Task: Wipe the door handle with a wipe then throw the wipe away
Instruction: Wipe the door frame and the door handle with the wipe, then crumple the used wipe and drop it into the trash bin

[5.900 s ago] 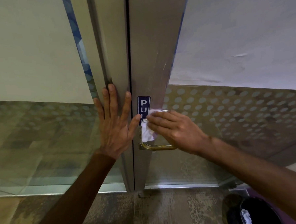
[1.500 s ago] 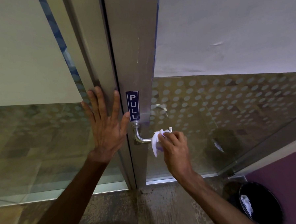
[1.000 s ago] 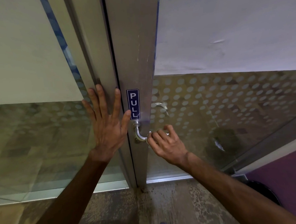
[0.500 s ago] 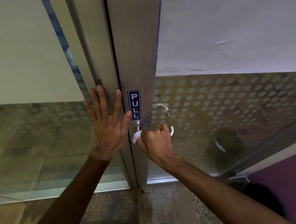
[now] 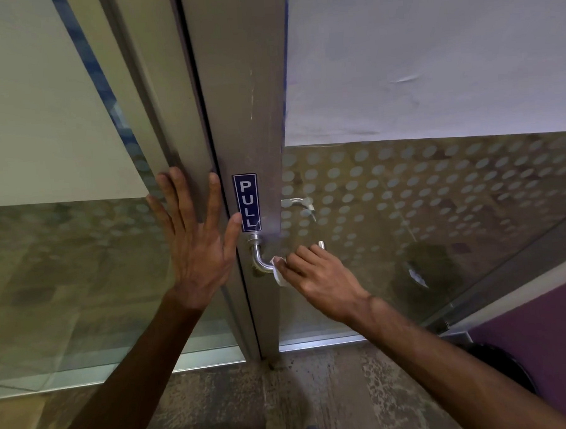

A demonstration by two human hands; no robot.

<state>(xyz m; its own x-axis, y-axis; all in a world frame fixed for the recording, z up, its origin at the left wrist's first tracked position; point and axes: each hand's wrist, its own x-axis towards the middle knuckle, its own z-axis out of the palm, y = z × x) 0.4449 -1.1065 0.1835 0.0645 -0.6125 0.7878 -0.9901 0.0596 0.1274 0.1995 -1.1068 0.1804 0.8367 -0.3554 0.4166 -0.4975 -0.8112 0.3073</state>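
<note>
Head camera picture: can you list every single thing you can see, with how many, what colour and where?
door handle: one, silver, on the door frame under the sign
wipe: one, white, pressed on the handle under the right fingers
PULL sign: one, blue with white letters, on the metal door frame
door frame: one, grey metal, centre
glass panels: two, with pale dots, either side of the frame
bin: one, black, floor at lower right, mostly hidden by the arm
floor: one, mottled brown, bottom
left hand: one, flat and spread on the frame
right hand: one, holding the wipe on the handle
</note>
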